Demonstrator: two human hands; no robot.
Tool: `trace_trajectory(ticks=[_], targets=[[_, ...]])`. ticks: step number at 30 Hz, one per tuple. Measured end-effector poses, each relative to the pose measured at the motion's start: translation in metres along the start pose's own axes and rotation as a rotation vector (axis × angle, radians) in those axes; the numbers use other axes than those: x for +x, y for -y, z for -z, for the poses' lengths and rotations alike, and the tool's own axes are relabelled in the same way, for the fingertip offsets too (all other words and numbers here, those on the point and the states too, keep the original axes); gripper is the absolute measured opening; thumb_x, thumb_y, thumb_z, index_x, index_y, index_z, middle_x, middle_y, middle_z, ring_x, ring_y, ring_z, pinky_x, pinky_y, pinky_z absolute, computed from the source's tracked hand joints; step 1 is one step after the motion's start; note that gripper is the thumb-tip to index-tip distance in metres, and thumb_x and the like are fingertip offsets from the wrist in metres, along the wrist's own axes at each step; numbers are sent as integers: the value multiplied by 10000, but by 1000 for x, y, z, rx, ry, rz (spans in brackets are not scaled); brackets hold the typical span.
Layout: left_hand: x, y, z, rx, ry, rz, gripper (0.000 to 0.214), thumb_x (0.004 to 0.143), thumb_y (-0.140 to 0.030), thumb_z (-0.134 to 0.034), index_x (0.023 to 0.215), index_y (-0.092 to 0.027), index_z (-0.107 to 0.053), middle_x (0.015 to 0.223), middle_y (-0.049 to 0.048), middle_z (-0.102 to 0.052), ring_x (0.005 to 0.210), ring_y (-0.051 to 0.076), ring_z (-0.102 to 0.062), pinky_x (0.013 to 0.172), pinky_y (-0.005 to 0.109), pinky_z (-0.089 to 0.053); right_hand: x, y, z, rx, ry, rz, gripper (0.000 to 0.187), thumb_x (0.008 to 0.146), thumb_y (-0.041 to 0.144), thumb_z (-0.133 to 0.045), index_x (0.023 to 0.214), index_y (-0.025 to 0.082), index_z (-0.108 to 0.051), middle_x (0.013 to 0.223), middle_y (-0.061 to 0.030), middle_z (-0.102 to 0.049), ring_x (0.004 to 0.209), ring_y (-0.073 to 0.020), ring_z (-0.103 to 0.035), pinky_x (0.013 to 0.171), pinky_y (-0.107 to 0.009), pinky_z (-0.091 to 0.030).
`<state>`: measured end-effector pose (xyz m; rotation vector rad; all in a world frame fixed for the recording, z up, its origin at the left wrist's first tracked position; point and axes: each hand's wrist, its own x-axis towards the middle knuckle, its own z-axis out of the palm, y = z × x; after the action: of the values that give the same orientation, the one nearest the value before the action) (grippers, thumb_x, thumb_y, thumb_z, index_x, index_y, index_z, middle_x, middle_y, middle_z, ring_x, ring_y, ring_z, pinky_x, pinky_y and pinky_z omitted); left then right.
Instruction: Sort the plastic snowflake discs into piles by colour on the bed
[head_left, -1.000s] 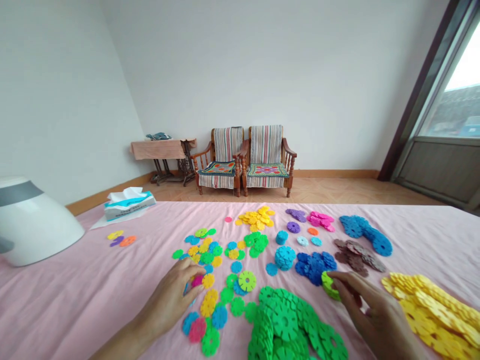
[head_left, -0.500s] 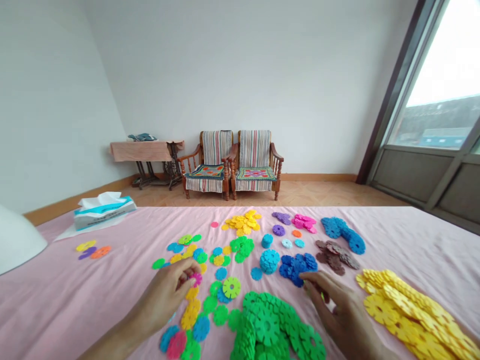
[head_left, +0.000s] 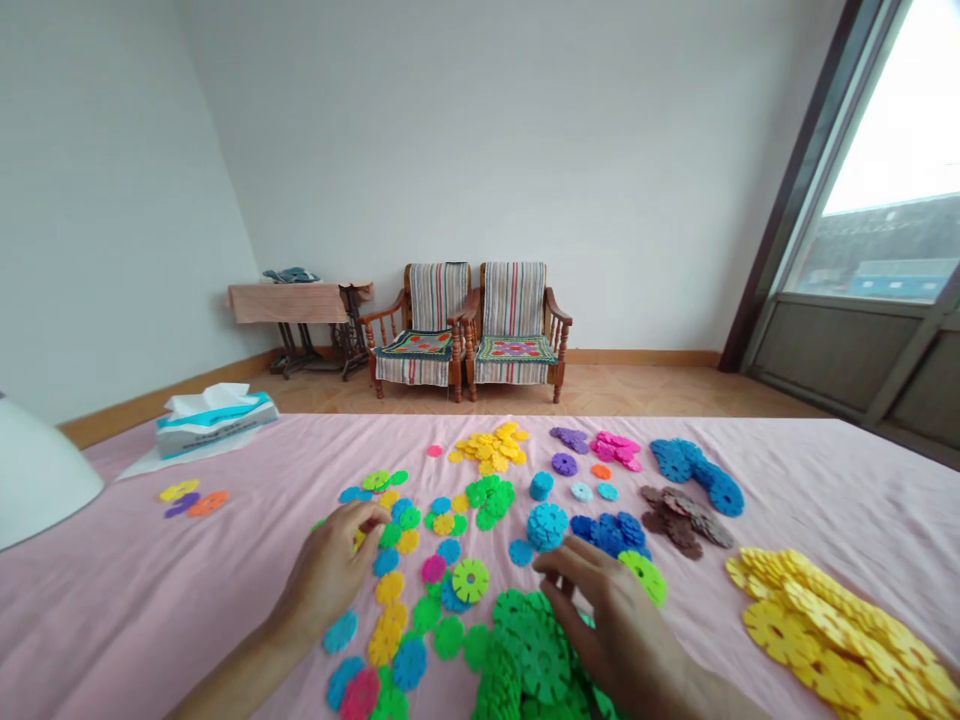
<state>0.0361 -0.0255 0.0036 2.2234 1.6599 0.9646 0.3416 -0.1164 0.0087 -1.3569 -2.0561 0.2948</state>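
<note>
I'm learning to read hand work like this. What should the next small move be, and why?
Probably move the right hand leftward to the round magenta plastic disc: it lies among mixed colours beside a lime-green notched plastic disc, the hand seems empty, and similar pink plastic discs form a pile farther back.

Tissue box [head_left: 210,436] txt: blurry, illegible

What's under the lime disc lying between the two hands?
A blue disc peeks out at the lower left of the lime disc, which hides the rest and anything else beneath.
</note>
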Motion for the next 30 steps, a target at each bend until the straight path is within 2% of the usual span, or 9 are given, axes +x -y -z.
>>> trace_trajectory(ticks=[4, 9, 12, 17, 21, 25, 30], targets=[[7, 20, 20, 85, 112, 66, 192, 735, -373, -491, 780, -206, -572, 813, 21, -624, 689, 179, -588, 648, 283, -461, 37, 26, -14, 53, 163, 23, 195, 851, 174, -512, 970, 215, -661, 936, -43, -638, 870, -166, -616, 768, -256, -466], [10, 42, 51, 88, 413, 192, 206, 642, -388, -528, 719, -202, -483, 642, -44, -500, 577, 136, -487, 518, 218, -362, 71, 46, -45, -57, 320, 177, 174, 839, 193, -526, 930, 173, -674, 959, -75, -632, 957, -191, -589, 815, -259, -437], [9, 50, 61, 123, 456, 224, 205, 579, -335, -541, 726, -197, -498, 642, -52, -479, 593, 131, -460, 529, 207, -336, 83, 51, -63, -107, 372, 241, 174, 825, 183, -534, 923, 166, -677, 982, -88, -631, 972, -206, -576, 824, -275, -432], [8, 42, 54, 118, 472, 252, 186, 547, -287, -546, 688, -207, -455, 641, -55, -475, 612, 131, -458, 545, 200, -338, 89, 50, -76, -153, 429, 250, 151, 753, 131, -585, 867, 109, -680, 958, -150, -626, 964, -268, -564, 798, -327, -444], [8, 36, 42, 89, 449, 195, 193, 544, -263, -540, 684, -217, -416, 601, -73, -430, 592, 129, -443, 527, 201, -321, 89, 45, -74, -131, 432, 204, 204, 726, 91, -576, 912, 89, -658, 945, -156, -623, 939, -261, -577, 785, -318, -448], [8, 32, 35, -86, 483, 163, 183, 583, -280, -534, 671, -218, -386, 574, -86, -402, 548, 111, -418, 508, 203, -315, 84, 41, -66, -62, 394, 113, 257, 708, 143, -629, 963, 114, -640, 984, -135, -626, 969, -250, -581, 816, -309, -441], [12, 26, 36, -252, 429, 196, 169, 644, -321, -570, 719, -174, -532, 648, -28, -552, 618, 130, -511, 581, 231, -400, 73, 36, -60, 58, 337, 2, 328, 688, 109, -614, 1013, 143, -634, 977, -112, -668, 949, -230, -606, 789, -288, -436]])
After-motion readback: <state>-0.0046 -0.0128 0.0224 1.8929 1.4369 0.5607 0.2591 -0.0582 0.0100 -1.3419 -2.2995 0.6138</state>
